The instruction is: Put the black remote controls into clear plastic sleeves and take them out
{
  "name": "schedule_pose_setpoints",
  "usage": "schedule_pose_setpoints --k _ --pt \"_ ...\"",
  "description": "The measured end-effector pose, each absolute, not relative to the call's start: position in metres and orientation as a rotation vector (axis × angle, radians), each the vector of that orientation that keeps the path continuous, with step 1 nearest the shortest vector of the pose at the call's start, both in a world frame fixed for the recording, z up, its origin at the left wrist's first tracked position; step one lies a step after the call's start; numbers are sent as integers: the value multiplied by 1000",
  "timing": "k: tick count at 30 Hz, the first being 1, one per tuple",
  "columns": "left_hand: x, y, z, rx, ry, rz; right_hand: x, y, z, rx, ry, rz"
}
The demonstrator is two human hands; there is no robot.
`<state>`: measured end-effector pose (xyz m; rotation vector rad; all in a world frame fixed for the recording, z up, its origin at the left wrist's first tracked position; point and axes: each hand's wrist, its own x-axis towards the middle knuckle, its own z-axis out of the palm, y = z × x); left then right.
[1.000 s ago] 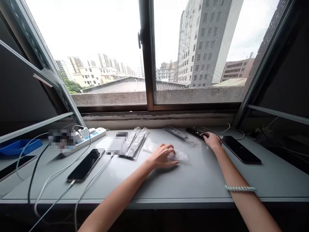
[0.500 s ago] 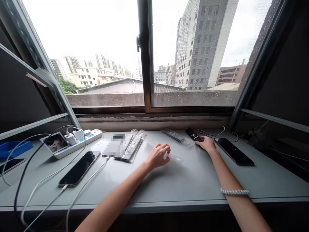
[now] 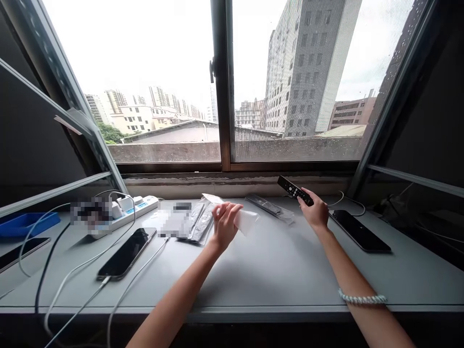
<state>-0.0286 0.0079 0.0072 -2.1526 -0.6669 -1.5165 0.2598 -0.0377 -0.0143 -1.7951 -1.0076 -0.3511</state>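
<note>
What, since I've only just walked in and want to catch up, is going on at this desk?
A person is using both hands at a desk by a window. The left hand holds a thin, see-through plastic wrapper, while the right hand holds a black remote up off the surface. Beyond them, a dark, slim item in a clear bag lies on the desk. A phone with a cable plugged in lies to the left.
</note>
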Motion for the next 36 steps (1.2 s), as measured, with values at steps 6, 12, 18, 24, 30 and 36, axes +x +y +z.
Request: schedule_pose_setpoints --k 6,12,18,24,30,36 --pt "-31 16 8 -2079 -922 -1256 238 -39 -10 -1531 -1325 -549" --pt "-24 26 -4 -2389 -895 -893 222 -41 -11 -1412 -1566 -606" --pt "-26 29 -3 -2480 -1113 -972 214 -44 -8 -1238 -1553 -634" --pt "-28 31 -2 -2461 -1142 -1023 211 -45 -6 -1130 -1446 -671" --pt "-27 31 -9 -2535 -1167 -857 209 -47 -4 -1162 -1399 -629" --pt "-21 25 -16 -2726 -1266 -706 208 -49 -3 -1255 -1424 -510"
